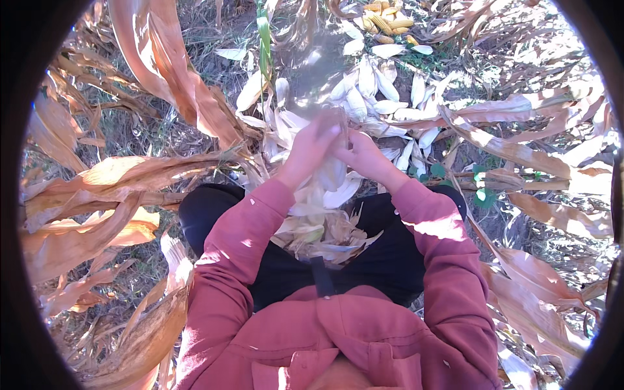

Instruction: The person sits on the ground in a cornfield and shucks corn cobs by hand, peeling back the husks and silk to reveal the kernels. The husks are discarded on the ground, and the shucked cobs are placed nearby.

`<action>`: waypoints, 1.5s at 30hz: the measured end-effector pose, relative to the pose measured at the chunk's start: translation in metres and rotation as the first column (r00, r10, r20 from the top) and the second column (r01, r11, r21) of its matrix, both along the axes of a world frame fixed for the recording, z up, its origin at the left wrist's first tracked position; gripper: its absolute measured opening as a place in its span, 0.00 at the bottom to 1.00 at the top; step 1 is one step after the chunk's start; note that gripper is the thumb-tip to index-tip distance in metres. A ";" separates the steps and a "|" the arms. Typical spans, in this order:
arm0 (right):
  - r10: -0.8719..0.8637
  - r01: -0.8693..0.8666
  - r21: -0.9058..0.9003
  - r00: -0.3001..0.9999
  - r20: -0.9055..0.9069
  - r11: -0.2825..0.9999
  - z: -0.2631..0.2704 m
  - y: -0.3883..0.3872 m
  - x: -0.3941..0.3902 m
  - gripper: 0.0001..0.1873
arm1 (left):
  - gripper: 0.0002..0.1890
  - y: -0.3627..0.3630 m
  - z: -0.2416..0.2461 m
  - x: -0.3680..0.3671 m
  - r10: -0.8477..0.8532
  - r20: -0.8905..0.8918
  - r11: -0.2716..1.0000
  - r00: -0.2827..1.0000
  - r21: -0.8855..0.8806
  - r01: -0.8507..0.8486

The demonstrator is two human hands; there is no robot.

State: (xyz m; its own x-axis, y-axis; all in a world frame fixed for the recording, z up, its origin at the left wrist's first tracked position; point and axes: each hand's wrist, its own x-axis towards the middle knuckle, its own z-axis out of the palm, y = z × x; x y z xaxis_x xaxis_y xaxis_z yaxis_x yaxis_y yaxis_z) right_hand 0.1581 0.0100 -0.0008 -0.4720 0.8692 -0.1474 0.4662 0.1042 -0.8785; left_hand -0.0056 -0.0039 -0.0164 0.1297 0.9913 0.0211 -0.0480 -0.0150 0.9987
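Observation:
In front of my knees, my left hand [312, 144] and my right hand [366, 155] close together around an ear of corn in pale husk [333, 170], blurred at its upper end. Loose corn husks [324, 231] lie heaped between my legs, just below the hands. Beyond my hands, several corn ears still in their white husks [366, 83] rest on the ground. Farther off at the top is a small pile of husked yellow corn cobs [385, 20].
Long dry corn leaves [187, 92] arch in from the left, and others [526, 151] cross at the right. A green blade [264, 46] hangs beyond my hands. Small green leafy plants [483, 195] grow near my right knee. Dry grass and leaf litter cover the soil.

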 end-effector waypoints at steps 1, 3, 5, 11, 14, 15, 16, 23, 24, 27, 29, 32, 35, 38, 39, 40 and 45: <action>-0.015 0.015 0.011 0.999 -0.031 1.000 -0.002 -0.002 0.000 0.21 | 0.20 -0.001 -0.007 0.002 0.043 0.016 0.999 0.999 -0.028 -0.043; -0.051 0.054 0.028 0.994 -0.093 0.998 -0.004 -0.008 -0.003 0.18 | 0.18 -0.003 -0.011 0.007 0.125 0.044 0.989 0.991 -0.089 -0.120; -0.074 0.078 0.121 0.997 -0.032 0.990 -0.012 -0.006 -0.006 0.22 | 0.17 -0.005 -0.006 0.009 0.216 0.205 0.969 0.954 -0.161 -0.185; -0.184 0.195 0.163 0.979 -0.083 0.967 -0.018 -0.008 -0.012 0.23 | 0.09 0.007 0.003 0.009 0.402 0.213 0.886 0.891 -0.335 -0.320; -0.246 0.261 0.047 0.948 -0.203 0.964 -0.019 0.000 -0.009 0.22 | 0.08 0.009 0.008 0.012 0.549 0.378 0.786 0.745 -0.536 -0.308; -0.279 0.280 -0.030 0.931 -0.236 0.960 -0.019 0.004 -0.006 0.22 | 0.07 0.007 0.020 0.013 0.584 0.426 0.759 0.691 -0.588 -0.279; -0.373 0.338 -0.169 0.890 -0.262 0.926 -0.018 0.006 -0.004 0.23 | 0.07 0.006 0.026 0.014 0.618 0.467 0.731 0.632 -0.637 -0.245; -0.375 0.381 0.018 0.917 -0.133 0.925 -0.027 0.001 -0.008 0.27 | 0.07 0.009 0.023 0.022 0.651 0.443 0.718 0.616 -0.624 -0.309; -0.456 0.457 -0.050 0.860 -0.231 0.888 -0.034 0.009 -0.001 0.26 | 0.08 0.008 0.036 0.021 0.609 0.463 0.742 0.644 -0.619 -0.257; -0.749 0.634 -0.414 0.460 -0.478 0.653 -0.026 0.047 0.032 0.22 | 0.11 0.002 0.041 -0.003 0.449 0.592 0.823 0.669 -0.566 -0.052; -0.843 0.669 -0.587 0.115 -0.526 0.457 -0.017 0.074 0.069 0.22 | 0.11 -0.011 0.051 -0.005 0.401 0.537 0.765 0.742 -0.642 0.052; -0.822 0.733 -0.577 -0.042 -0.568 0.361 -0.013 0.090 0.123 0.23 | 0.09 -0.032 0.043 -0.001 0.147 0.306 0.700 0.941 -0.704 0.119; -0.830 0.706 -0.561 0.068 -0.554 0.433 -0.002 0.084 0.107 0.23 | 0.25 -0.026 -0.020 -0.028 -0.188 -0.105 0.805 0.976 -0.586 0.092; -0.773 0.607 -0.537 0.219 -0.595 0.586 0.007 0.066 0.070 0.22 | 0.34 -0.027 -0.024 -0.034 0.075 -0.888 0.995 0.453 0.099 0.028; -0.768 0.584 -0.542 0.247 -0.591 0.604 0.005 0.062 0.061 0.22 | 0.36 -0.024 -0.022 -0.036 0.107 -0.882 0.993 0.458 0.121 0.002; -0.740 0.582 -0.491 0.330 -0.586 0.648 0.003 0.058 0.052 0.22 | 0.38 -0.020 -0.019 -0.037 0.139 -0.876 0.989 0.462 0.144 -0.025; -0.547 0.549 -0.149 0.691 -0.473 0.822 -0.018 0.034 0.016 0.20 | 0.37 -0.017 0.012 -0.008 -0.102 0.225 0.898 0.969 -0.398 0.187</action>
State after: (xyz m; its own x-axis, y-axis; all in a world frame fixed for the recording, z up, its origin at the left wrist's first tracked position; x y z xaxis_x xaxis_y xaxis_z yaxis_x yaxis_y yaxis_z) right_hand 0.1739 0.0441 -0.0191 0.0815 0.9961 -0.0346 -0.0343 -0.0319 -0.9989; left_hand -0.0135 -0.0211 -0.0048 0.3074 0.8863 -0.3464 -0.2109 0.4184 0.8834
